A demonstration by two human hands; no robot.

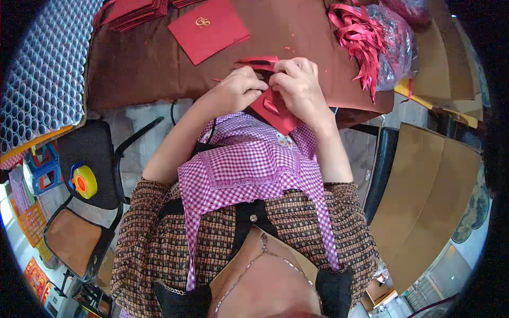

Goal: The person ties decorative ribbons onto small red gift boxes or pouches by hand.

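A red paper bag (pixel 281 118) tilts over the table's near edge, against my apron. Loops of red ribbon (pixel 271 103) lie on its side. From the left, my left hand (pixel 239 88) pinches at the bag with thumb and forefinger together. My right hand (pixel 299 86) is curled over the bag's other side, its fingertips close to those of the left. Whether they grip the bag's edge or its ribbon is hidden by the fingers. Just beyond the hands, a red strip with a dark gap shows. A flat red bag (pixel 204 40) with gold lettering lies farther back.
Stacked red bags (pixel 132 15) sit at the back left of the brown-covered table (pixel 143 79). A bundle of red ribbons (pixel 358 40) spills from a clear plastic bag (pixel 400 53) at right. Yellow tape (pixel 85 182) rests on a chair at left; cardboard (pixel 429 196) stands at right.
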